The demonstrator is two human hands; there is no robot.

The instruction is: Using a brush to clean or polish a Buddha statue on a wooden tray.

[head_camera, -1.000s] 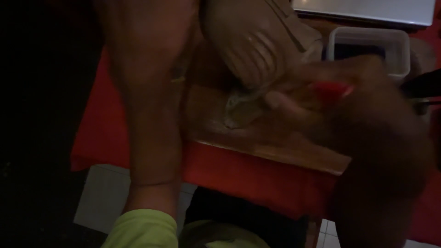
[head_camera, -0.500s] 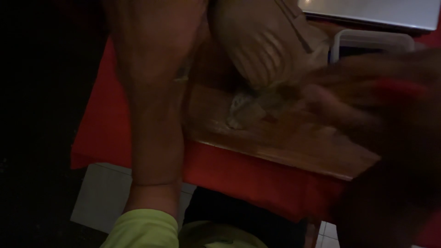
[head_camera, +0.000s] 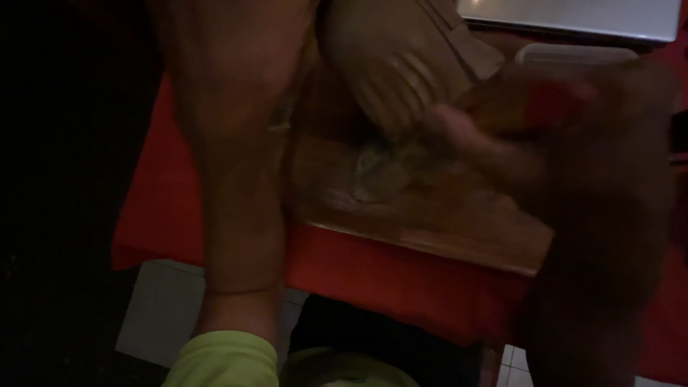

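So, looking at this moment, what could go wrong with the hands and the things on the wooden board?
1. The picture is dark and the right hand is blurred as if moving, so it may be hard to judge where it meets the pale food on the wooden board.
2. The board's corner lies near the edge of the red cloth; pressure there might tip or slide it.
3. The left forearm hides part of the board.
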